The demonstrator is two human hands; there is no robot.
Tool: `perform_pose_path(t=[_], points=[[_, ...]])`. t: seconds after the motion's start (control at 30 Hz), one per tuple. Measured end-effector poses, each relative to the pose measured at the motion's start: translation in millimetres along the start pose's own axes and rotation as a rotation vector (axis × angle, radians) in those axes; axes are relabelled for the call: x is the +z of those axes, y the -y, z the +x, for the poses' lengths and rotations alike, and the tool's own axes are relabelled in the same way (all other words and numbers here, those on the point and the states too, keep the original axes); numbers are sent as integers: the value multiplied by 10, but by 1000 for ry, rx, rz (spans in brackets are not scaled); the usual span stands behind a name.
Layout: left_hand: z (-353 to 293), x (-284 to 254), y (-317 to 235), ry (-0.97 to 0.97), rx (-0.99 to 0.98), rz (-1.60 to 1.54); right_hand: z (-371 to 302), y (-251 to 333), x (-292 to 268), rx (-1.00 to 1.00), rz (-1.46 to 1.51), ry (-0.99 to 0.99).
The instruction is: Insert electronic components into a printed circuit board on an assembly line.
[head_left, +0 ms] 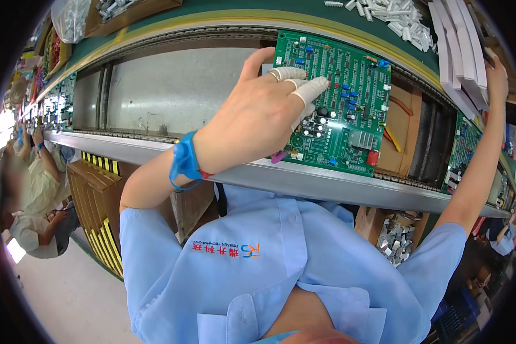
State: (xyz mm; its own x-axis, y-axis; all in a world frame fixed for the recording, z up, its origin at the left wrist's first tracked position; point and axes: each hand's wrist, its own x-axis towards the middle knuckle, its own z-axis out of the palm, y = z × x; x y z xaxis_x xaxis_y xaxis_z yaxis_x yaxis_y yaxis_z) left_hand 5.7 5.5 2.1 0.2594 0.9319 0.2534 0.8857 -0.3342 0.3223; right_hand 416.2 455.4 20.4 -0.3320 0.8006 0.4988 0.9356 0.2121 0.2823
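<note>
My left hand (264,112) lies palm down over a green circuit board (358,69) in front of me. White finger cots cover several of its fingers. They bend over the board with their tips near small red parts, and a bare finger stretches out at the board's left edge. No held part shows in this hand, which looks open. A blue strap (185,159) circles the left wrist. My right arm reaches far right, where my right hand (495,77) is at the white bins (461,51). Its fingers are mostly hidden there.
The board rests across a conveyor's metal rails (384,187). More boards (467,146) lie along the line at right and far left. White parts (393,17) are heaped at the back. A box of metal pieces (397,238) sits below the rail; co-workers (37,189) are at left.
</note>
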Motion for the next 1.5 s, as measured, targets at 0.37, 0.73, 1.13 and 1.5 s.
perform_pose_path(t=[0.37,0.73,1.13,1.5], points=[[-189,-879,948,-478,-260,268,-84,-16,149,-77,177,-10],[-233,-1427,2196,-534,-612,377,12,392,-641,0,418,-76],[619,-286,1826,-180,-117,372,-771,3209,-1554,-728,758,154],[526,-364,1673,-109,-242,185,-955,3330,-1417,-756,631,61]])
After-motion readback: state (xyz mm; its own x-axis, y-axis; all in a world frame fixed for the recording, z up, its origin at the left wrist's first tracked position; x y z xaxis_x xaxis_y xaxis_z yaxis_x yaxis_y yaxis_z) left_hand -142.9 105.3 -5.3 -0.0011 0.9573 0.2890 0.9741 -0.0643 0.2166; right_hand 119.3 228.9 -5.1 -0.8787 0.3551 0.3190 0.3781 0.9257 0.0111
